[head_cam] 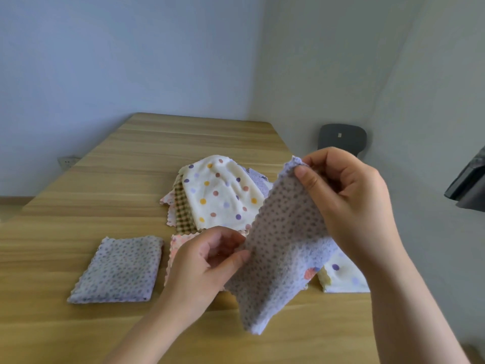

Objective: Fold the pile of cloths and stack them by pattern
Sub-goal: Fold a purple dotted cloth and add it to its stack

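both hands are clamped on one lilac dotted cloth, held up off the wooden surface in front of the person. the right hand pinches its top corner between thumb and fingers and is the higher of the two. the left hand pinches the cloth's left edge lower down, thumb on the near side. the cloth hangs slanted between them, its bottom corner dangling low near the front of the surface (whether it touches the wood is hard to tell)

to the left, a folded lilac cloth with the same dotted print lies flat on the surface. just beside it, partly hidden by the left hand, lies a pink cloth with a scalloped edge. behind the hands sits the unfolded pile, topped by a white spotted cloth, with a brown checked cloth poking out beneath it on the left. at the right, below the right wrist, a folded white spotted cloth rests on the surface. a dark chair stands past the far right corner
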A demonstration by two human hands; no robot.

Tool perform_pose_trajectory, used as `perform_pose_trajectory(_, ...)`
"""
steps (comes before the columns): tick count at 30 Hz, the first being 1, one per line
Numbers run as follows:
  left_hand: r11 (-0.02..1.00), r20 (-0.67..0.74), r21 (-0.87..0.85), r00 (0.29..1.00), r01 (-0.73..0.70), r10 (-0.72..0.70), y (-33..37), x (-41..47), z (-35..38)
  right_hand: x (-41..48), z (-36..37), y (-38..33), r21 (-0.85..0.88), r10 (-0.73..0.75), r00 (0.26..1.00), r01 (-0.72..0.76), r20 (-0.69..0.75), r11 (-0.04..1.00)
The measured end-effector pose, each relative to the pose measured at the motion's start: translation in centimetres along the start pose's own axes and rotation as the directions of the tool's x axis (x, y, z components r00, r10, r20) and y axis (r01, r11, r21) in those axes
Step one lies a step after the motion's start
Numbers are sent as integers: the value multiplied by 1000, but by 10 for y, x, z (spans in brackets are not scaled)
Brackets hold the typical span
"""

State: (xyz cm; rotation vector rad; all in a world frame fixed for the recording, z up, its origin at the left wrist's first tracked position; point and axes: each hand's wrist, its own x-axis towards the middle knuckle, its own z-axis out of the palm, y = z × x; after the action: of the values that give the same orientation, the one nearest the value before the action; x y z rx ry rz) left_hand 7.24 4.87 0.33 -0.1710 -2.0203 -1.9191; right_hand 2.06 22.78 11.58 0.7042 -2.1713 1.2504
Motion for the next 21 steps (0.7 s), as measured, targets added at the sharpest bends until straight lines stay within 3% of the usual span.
perform_pose_trajectory(9,995,73,91,997,29,-36,-16,-5,4,3,-3,6,-19,48,994,-50,-103,999)
perform_pose_trajectory(14,971,53,238,999,-9,-3,-25,-5,0,3,-8,12,-35,57,992,-61,-117,998)
perform_pose_trajectory(21,976,-39,204,995,-78,88,-27,1,-10,-2,-12,27,-53,89,989,-96,-117,994)
